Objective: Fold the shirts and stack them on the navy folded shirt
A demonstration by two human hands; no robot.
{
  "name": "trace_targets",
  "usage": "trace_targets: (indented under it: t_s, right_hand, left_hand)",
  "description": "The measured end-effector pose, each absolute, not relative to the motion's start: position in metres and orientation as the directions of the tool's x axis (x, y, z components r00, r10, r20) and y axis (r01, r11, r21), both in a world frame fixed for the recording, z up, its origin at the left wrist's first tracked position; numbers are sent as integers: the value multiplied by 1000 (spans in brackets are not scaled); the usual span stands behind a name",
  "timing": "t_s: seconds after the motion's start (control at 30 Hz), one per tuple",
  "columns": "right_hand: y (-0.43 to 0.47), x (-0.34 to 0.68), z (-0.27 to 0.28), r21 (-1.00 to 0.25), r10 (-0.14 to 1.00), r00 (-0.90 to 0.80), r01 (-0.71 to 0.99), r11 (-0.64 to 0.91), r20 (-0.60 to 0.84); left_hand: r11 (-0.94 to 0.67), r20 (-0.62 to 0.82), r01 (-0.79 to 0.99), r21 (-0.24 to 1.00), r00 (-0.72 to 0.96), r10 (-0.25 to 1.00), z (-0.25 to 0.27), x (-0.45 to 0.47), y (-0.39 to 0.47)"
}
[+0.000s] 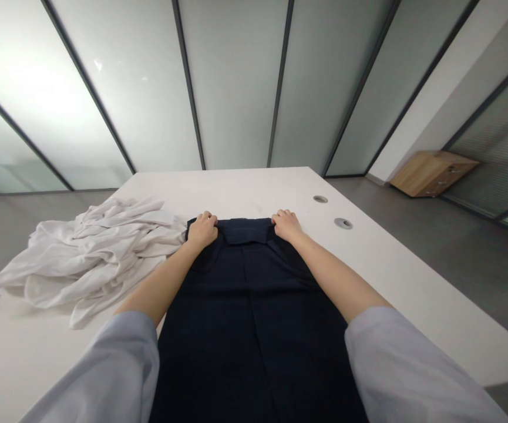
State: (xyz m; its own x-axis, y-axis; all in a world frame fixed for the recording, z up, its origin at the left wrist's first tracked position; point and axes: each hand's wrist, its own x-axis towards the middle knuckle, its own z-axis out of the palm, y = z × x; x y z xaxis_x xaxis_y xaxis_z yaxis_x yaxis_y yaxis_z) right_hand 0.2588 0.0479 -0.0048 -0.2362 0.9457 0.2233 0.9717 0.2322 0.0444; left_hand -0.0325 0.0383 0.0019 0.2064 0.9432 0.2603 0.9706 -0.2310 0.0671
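Note:
A dark navy garment with a waistband [245,294] lies lengthwise on the white table in front of me, a line running down its middle. Whether it is a skirt or trousers I cannot tell; its near end runs out of view at the bottom. My left hand [204,229] is closed on the left end of the waistband, at the far edge of the garment. At the right end, the fingers of my right hand [286,224] grip the same band. Between the two hands, a wide strip of the waist area looks folded or doubled.
A heap of crumpled white cloth [108,247] lies on the table [394,294] at the left, close to my left hand. Two round cable holes [343,223] are set in the tabletop at the right. Frosted glass panels and a wooden cabinet [432,172] stand beyond.

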Motion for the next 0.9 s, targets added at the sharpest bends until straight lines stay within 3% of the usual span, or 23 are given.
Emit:
trace_targets:
  t_s: [0.13,0.27,0.37,0.6,0.77,0.9]
  right_hand:
    - [40,252,-6,-53,945,-215,971,235,248]
    - [33,240,-18,-138,990,-140,981,136,-15]
    - [29,236,-27,-160,987,-100,984,79,-123]
    - [29,237,-27,-160,990,-90,985,72,-110]
    - [40,238,-24,-162,990,-102,983,84,-103]
    - [39,235,-19,-166,992,-75,984,58,-97]
  left_hand:
    - [-244,284,968,50,221,933,-1,-24,30]
    - [-122,-5,988,94,123,992,-16,-12,30]
    - [-75,-58,993,96,81,995,-25,-10,29]
    - [-120,107,991,61,113,988,-20,-1,8]
    - [-61,-47,990,126,67,997,-22,18,-10]
    - [-44,-38,992,122,49,998,-26,22,-2]
